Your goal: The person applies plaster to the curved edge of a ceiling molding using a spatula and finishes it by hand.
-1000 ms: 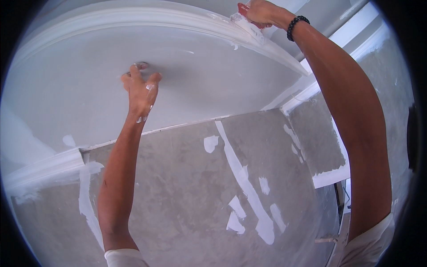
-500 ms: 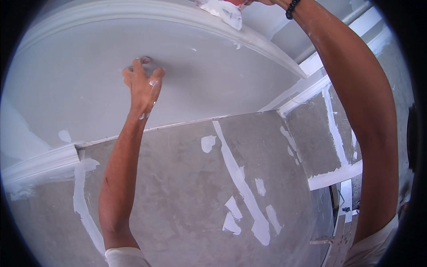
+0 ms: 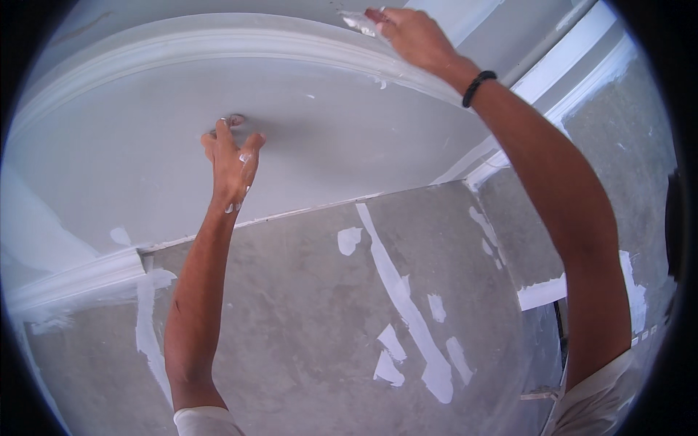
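My right hand (image 3: 422, 40), with a dark beaded bracelet at its wrist, is raised at the top of the view and closed round a putty knife (image 3: 359, 22). The knife has a red handle, and white filler clings to its blade. It is close by a curved white moulding (image 3: 240, 45) on the ceiling. My left hand (image 3: 233, 156) reaches up with fingers bent and spread, the fingertips against the smooth pale ceiling panel (image 3: 349, 138). White filler smears mark its side and wrist. Nothing shows in its grasp, though the fingertips are partly hidden.
Beyond the panel's straight edge stands a grey wall (image 3: 291, 305) with white filler strips (image 3: 396, 283) and patches. A length of white cornice (image 3: 80, 280) ends at the left. More white trim (image 3: 560, 80) runs along the upper right. Some boards show partly behind my right arm.
My right hand has come lower and further into view, with the knife blade now seen more edge-on. My left hand keeps its place on the panel while the view shifts slightly.
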Demonstrator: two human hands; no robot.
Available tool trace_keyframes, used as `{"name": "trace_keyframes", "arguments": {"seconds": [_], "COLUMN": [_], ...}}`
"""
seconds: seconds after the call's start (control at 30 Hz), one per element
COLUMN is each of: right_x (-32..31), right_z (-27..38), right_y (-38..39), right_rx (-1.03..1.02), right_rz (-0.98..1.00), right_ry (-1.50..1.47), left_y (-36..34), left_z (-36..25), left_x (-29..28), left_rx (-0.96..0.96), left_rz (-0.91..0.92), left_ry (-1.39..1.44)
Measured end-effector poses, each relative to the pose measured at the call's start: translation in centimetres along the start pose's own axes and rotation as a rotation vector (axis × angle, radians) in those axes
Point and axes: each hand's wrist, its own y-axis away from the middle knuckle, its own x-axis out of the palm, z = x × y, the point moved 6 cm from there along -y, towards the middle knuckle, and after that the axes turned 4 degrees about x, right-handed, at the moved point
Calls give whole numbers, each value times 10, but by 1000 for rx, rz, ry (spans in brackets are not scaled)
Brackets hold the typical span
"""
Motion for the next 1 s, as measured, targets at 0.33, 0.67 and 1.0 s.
{"name": "trace_keyframes", "arguments": {"seconds": [0.33, 0.67, 1.0], "right_x": [-12, 7, -18], "right_z": [7, -67, 64], "right_y": [92, -50, -63], "right_rx": [-424, 364, 342], "right_rz": [-253, 385, 507], "right_ry": [146, 312, -90], "left_y": [2, 2, 4], "left_z": [10, 2, 2], "left_x": [-4, 1, -5], "left_rx": [-117, -20, -92], "left_rz": [-37, -50, -28], "left_ry": [22, 38, 76]}}
